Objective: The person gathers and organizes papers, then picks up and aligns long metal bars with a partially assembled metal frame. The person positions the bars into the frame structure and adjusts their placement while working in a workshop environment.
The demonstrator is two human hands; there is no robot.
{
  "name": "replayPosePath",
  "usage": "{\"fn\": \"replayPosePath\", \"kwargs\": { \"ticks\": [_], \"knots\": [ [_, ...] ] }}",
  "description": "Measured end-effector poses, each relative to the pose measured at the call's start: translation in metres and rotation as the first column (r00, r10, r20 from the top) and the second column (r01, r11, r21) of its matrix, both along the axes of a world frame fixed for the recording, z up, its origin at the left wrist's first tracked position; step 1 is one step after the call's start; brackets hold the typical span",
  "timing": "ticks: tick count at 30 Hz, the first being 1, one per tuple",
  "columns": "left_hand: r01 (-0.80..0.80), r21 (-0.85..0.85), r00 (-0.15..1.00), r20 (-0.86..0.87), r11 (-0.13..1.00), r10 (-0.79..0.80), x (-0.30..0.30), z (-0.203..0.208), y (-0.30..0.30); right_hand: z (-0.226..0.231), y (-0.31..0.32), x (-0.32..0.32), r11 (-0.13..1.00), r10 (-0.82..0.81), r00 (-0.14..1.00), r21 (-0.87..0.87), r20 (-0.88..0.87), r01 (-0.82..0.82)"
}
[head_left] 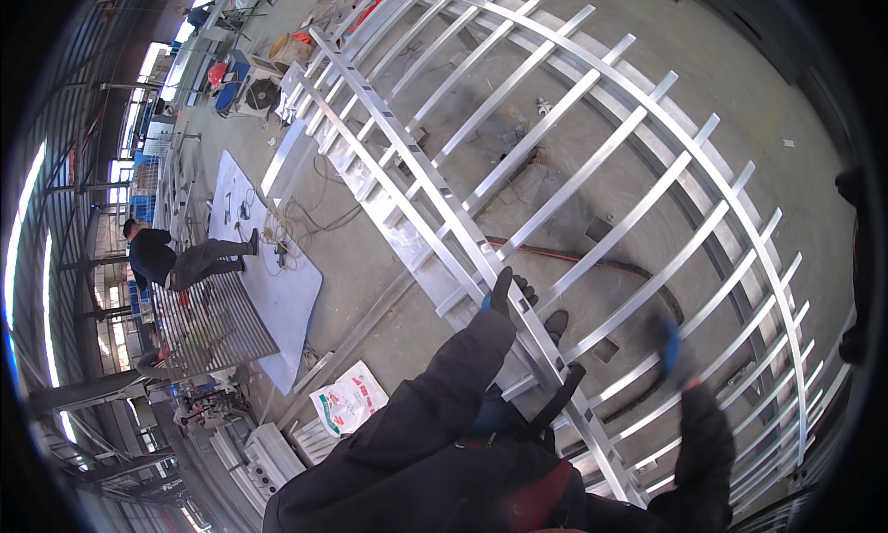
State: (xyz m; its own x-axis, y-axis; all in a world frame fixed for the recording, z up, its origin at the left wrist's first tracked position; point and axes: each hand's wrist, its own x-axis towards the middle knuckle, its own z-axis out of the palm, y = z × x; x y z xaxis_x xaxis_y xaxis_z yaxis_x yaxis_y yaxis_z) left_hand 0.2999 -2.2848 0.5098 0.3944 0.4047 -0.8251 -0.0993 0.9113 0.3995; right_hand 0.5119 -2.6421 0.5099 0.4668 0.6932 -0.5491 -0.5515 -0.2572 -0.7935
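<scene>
A large frame of silvery metal bars stretches across the view, with a long straight rail [444,192] on the near side and a curved outer rail [689,141] on the far side. Parallel slats [610,237] cross between them. My left hand [509,291], in a dark and blue glove, wraps over the straight rail in front of my body. Over the slats to the right hovers my right hand [677,355], also gloved with blue, smeared by motion; its fingers and anything in them cannot be made out.
A red-edged dark cable [592,257] runs over the floor beneath the frame. To the left lie a pale sheet [294,297] with cords and a white printed bag [348,399]. A co-worker [176,255] bends near a slatted panel [208,329]. A fan [262,93] stands farther off.
</scene>
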Motion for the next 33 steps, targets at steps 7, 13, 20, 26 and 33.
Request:
{"fn": "replayPosePath", "kwargs": {
  "ticks": [7, 13, 20, 26, 33],
  "knots": [
    [-0.005, -0.086, 0.976, 0.218, 0.996, 0.024, 0.026, -0.023, 0.0, 0.069, 0.013, -0.157, 0.831, 0.491, 0.69, -0.524, 0.532, -0.187],
    [0.551, 0.164, 0.798, -0.388, 0.818, -0.46, 0.001, -0.015, 0.001, 0.05, 0.009, -0.149, 0.789, 0.523, 0.553, -0.614, 0.649, -0.025],
    [0.825, 0.297, 0.471, -0.831, 0.481, -0.295, -0.099, -0.002, -0.004, 0.067, 0.016, -0.163, 0.759, 0.546, 0.401, -0.637, 0.736, 0.136],
    [0.76, 0.199, 0.456, -0.841, 0.618, -0.289, -0.112, -0.02, -0.017, 0.083, 0.001, -0.103, 0.803, 0.461, 0.441, -0.574, 0.77, 0.161],
    [0.87, 0.061, 0.353, -0.77, 0.489, -0.532, -0.101, -0.024, 0.013, 0.022, -0.051, 0.157, 0.547, 0.656, -0.055, -0.425, 0.753, 0.721]
  ]
}}
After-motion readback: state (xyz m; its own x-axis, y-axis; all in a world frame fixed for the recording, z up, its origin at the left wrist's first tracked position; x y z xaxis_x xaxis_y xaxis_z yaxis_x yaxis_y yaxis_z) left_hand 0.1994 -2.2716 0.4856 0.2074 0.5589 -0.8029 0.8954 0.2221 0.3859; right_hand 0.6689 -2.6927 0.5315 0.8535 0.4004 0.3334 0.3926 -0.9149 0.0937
